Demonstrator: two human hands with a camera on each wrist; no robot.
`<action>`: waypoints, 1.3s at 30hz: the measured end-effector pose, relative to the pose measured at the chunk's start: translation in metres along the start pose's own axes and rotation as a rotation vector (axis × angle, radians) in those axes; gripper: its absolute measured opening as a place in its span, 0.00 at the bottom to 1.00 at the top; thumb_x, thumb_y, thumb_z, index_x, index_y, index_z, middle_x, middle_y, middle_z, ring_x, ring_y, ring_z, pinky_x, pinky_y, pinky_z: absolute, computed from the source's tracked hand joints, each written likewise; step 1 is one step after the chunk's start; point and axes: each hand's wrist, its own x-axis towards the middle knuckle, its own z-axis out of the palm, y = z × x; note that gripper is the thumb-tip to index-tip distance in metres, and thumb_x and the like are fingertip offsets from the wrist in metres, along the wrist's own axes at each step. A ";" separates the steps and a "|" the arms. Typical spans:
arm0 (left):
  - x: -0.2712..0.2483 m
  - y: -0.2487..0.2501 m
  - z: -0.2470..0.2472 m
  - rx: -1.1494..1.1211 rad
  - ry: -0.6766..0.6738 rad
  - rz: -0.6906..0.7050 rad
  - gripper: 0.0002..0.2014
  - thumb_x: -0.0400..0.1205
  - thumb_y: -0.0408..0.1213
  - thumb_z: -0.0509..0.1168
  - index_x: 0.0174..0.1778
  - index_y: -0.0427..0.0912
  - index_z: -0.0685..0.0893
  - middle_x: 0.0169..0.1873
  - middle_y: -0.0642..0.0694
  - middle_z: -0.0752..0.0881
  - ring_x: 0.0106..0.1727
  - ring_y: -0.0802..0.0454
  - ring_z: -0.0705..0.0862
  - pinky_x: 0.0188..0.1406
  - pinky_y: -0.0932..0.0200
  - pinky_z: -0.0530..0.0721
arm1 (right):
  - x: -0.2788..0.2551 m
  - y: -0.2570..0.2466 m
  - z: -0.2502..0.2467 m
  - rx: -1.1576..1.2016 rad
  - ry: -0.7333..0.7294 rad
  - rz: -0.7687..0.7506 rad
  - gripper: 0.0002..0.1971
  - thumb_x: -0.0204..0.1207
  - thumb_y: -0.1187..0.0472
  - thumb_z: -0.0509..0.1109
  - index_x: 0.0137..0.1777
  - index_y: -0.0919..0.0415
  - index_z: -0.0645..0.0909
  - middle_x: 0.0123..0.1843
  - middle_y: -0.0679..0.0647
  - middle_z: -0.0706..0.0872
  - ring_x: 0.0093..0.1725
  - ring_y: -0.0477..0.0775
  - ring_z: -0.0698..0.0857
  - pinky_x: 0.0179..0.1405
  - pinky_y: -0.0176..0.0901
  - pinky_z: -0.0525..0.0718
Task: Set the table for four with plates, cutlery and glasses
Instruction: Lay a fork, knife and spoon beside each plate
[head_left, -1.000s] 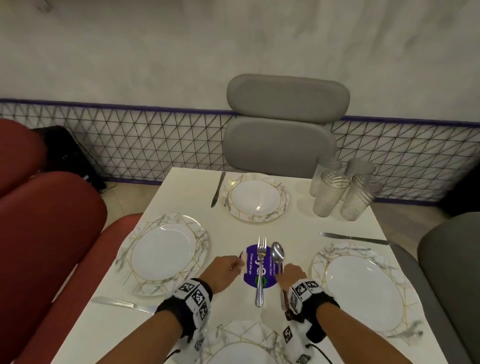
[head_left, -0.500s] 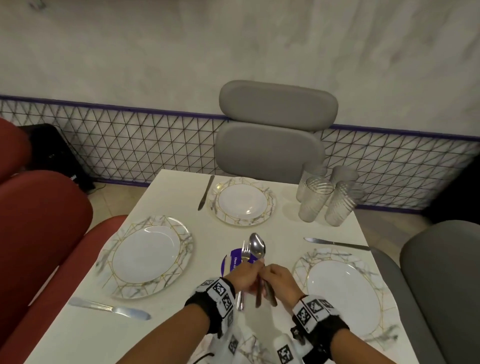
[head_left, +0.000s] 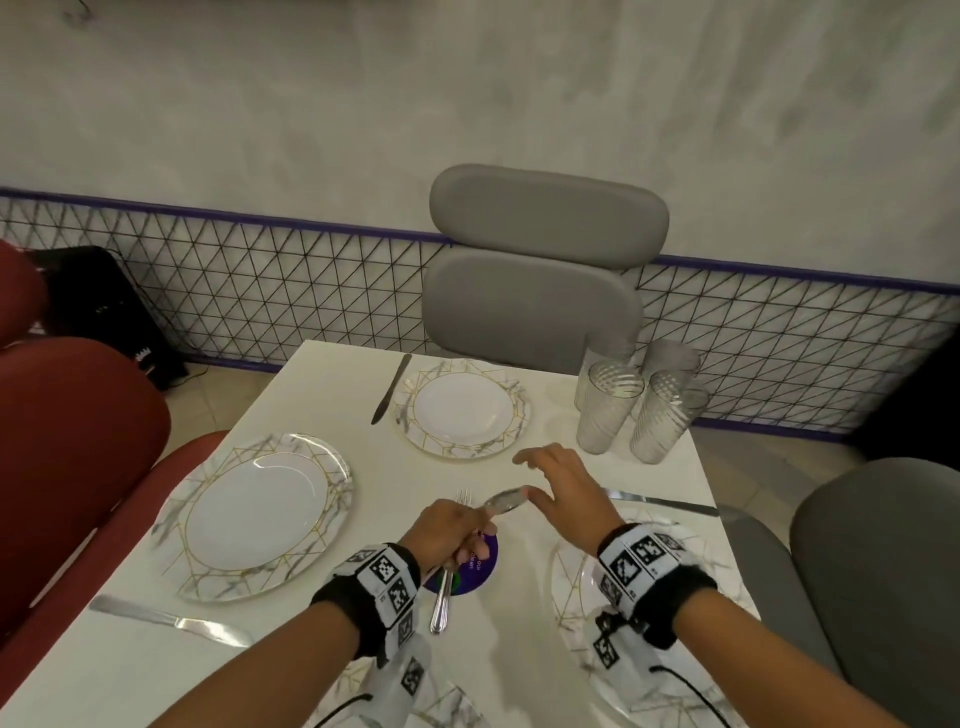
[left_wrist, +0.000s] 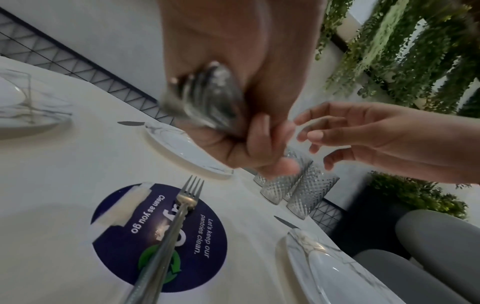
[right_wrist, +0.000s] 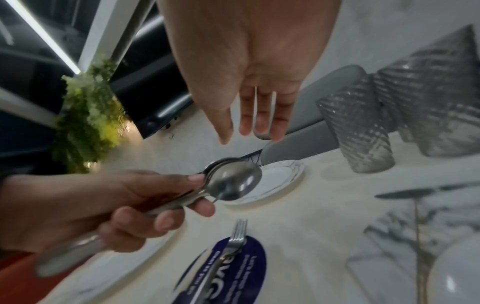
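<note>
My left hand (head_left: 460, 527) grips a bundle of spoons (head_left: 506, 501) by the handles, with the bowls pointing right above the table's middle. In the right wrist view the stacked spoon bowls (right_wrist: 233, 181) show clearly. My right hand (head_left: 540, 475) hovers just right of the bowls, fingers spread, holding nothing. A fork (head_left: 444, 587) lies on the purple round sticker (head_left: 480, 564) below my left hand. Marbled plates sit at the far side (head_left: 465, 408), the left (head_left: 260, 514) and the right (head_left: 571, 597). A knife lies beside each: far (head_left: 390, 389), left (head_left: 166, 618), right (head_left: 660, 501).
Several ribbed clear glasses (head_left: 613, 410) stand grouped at the far right corner. A grey chair (head_left: 540, 270) is behind the table, red seating (head_left: 72, 457) on the left, and another grey chair (head_left: 878, 571) on the right. A fourth plate's rim (head_left: 452, 701) shows at the near edge.
The spoons have been lifted off the table. Half a second ago both hands met on them; now my right hand has let go, opened and moved right while my left keeps the bundle.
</note>
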 end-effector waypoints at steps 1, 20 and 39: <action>-0.002 0.001 -0.001 -0.007 -0.022 -0.012 0.15 0.83 0.46 0.61 0.41 0.39 0.86 0.22 0.47 0.83 0.17 0.58 0.71 0.16 0.67 0.66 | 0.007 0.001 -0.001 -0.042 -0.036 -0.025 0.17 0.78 0.62 0.66 0.66 0.56 0.74 0.62 0.52 0.75 0.60 0.49 0.70 0.59 0.46 0.77; -0.023 -0.035 -0.181 -0.043 -0.019 -0.089 0.19 0.84 0.51 0.59 0.47 0.38 0.85 0.27 0.45 0.85 0.17 0.58 0.70 0.16 0.67 0.63 | 0.131 -0.090 0.075 0.133 -0.313 -0.087 0.05 0.77 0.63 0.66 0.47 0.51 0.79 0.36 0.46 0.78 0.35 0.38 0.74 0.36 0.26 0.72; -0.011 -0.085 -0.314 -0.267 0.355 -0.083 0.16 0.85 0.44 0.58 0.49 0.35 0.84 0.21 0.49 0.76 0.17 0.59 0.62 0.17 0.69 0.56 | 0.271 -0.104 0.181 0.334 0.167 0.595 0.07 0.78 0.69 0.58 0.43 0.62 0.76 0.50 0.66 0.86 0.45 0.62 0.81 0.41 0.42 0.73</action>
